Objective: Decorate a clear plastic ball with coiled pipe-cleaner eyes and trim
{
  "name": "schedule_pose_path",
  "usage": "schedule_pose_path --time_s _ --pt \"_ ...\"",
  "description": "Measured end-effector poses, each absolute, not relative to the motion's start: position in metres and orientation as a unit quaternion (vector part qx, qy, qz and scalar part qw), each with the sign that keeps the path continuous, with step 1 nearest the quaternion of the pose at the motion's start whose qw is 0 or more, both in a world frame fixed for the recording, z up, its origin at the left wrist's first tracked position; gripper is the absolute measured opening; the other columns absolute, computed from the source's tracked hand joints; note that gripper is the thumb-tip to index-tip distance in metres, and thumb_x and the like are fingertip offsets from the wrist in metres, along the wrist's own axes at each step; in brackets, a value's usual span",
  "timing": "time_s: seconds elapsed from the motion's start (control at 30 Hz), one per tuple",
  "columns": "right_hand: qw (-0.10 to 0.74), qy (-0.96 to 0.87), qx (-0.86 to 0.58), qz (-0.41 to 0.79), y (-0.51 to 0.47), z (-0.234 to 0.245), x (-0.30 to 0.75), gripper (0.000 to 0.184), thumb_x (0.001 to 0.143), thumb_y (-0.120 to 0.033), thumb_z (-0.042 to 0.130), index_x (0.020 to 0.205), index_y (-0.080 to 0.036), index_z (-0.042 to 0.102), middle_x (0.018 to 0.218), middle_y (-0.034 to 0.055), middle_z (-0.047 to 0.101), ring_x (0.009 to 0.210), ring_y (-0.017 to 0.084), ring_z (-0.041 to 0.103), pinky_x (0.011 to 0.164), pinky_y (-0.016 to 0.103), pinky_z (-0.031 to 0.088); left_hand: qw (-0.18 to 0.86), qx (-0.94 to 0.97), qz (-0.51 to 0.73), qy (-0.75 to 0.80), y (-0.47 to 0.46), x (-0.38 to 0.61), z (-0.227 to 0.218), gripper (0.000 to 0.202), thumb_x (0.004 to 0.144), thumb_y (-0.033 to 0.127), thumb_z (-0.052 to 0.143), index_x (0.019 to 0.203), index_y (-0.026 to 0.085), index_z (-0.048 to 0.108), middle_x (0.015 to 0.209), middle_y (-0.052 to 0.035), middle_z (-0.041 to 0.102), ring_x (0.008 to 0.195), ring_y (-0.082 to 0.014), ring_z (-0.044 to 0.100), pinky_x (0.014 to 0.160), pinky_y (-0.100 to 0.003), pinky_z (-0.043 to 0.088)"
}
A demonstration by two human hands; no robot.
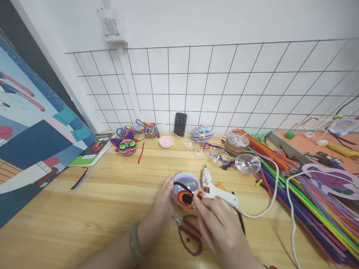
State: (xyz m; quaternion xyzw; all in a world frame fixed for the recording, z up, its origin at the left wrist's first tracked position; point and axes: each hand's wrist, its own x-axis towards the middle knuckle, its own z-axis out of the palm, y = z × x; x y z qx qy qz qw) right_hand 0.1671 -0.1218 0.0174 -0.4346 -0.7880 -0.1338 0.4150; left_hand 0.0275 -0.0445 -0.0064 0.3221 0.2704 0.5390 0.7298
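My left hand (165, 198) is wrapped around the left side of a clear plastic ball (192, 184). Lilac and light blue pipe cleaners band its top, and a red, orange and black eye-like coil (185, 198) faces me. A black pipe cleaner (182, 185) runs across its front. Its lower end is pinched between thumb and fingers of my right hand (220, 222), close against the ball. Just right of the ball lies a white glue gun (214, 191) on its side. Red-handled scissors (193, 254) rest on the table between my forearms, partly covered by my right hand.
Bundled pipe cleaners (311, 209) fill the right side, crossed by the white cord (277, 179). Decorated balls (127, 147), a pink dish (166, 141), a phone (180, 124), clear half-shells (248, 163) and a round tin (237, 144) line the back of the wooden table (112, 209).
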Motion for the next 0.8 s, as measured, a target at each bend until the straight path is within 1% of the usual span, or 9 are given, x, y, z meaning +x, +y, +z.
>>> schedule_pose_path --time_s 0.23,0.37,0.53,0.67,0.8 --pt "0.419 -0.784 -0.436 -0.139 -0.1209 0.0186 0.1674 0.039 0.084 -0.005 0.047 0.121 -0.012 0.053 0.084 0.0101 0.064 0.075 0.019 0.059 0.062 0.032 0.049 0.734 0.312 0.534 0.281 -0.0454 0.0281 -0.0008 0.027 0.077 0.031 0.058 0.101 0.019 0.063 0.102 -0.0074 0.068 0.098 -0.0239 0.061 0.088 -0.036 0.045" --pt "0.416 -0.787 -0.435 -0.133 -0.1201 0.0179 0.1673 0.039 0.084 -0.005 0.047 0.122 -0.011 0.052 0.086 0.0110 0.064 0.074 0.019 0.058 0.061 0.032 0.049 0.731 0.310 0.538 0.284 -0.0461 0.0280 -0.0012 0.029 0.078 0.033 0.057 0.102 0.019 0.063 0.106 -0.0079 0.067 0.100 -0.0249 0.060 0.091 -0.038 0.044" --pt "0.406 -0.795 -0.432 -0.128 -0.1202 0.0161 0.1672 0.039 0.084 -0.002 0.047 0.123 -0.008 0.051 0.085 0.0118 0.063 0.075 0.019 0.056 0.062 0.033 0.048 0.739 0.322 0.534 0.257 -0.0457 0.0275 -0.0030 0.029 0.079 0.033 0.056 0.103 0.019 0.063 0.104 -0.0071 0.068 0.099 -0.0235 0.060 0.090 -0.036 0.045" --pt "0.404 -0.793 -0.437 -0.127 -0.1206 0.0161 0.1672 0.041 0.085 -0.003 0.046 0.125 -0.010 0.049 0.085 0.0109 0.062 0.074 0.019 0.055 0.061 0.033 0.047 0.745 0.312 0.532 0.255 -0.0455 0.0274 -0.0019 0.028 0.078 0.031 0.057 0.102 0.019 0.063 0.102 -0.0071 0.068 0.097 -0.0234 0.061 0.088 -0.036 0.046" --pt "0.406 -0.794 -0.434 -0.129 -0.1209 0.0162 0.1677 0.042 0.083 -0.002 0.048 0.124 -0.009 0.050 0.085 0.0113 0.062 0.074 0.019 0.055 0.062 0.033 0.047 0.742 0.304 0.534 0.268 -0.0467 0.0276 0.0000 0.028 0.076 0.032 0.059 0.101 0.018 0.064 0.103 -0.0079 0.068 0.100 -0.0256 0.060 0.090 -0.038 0.044"
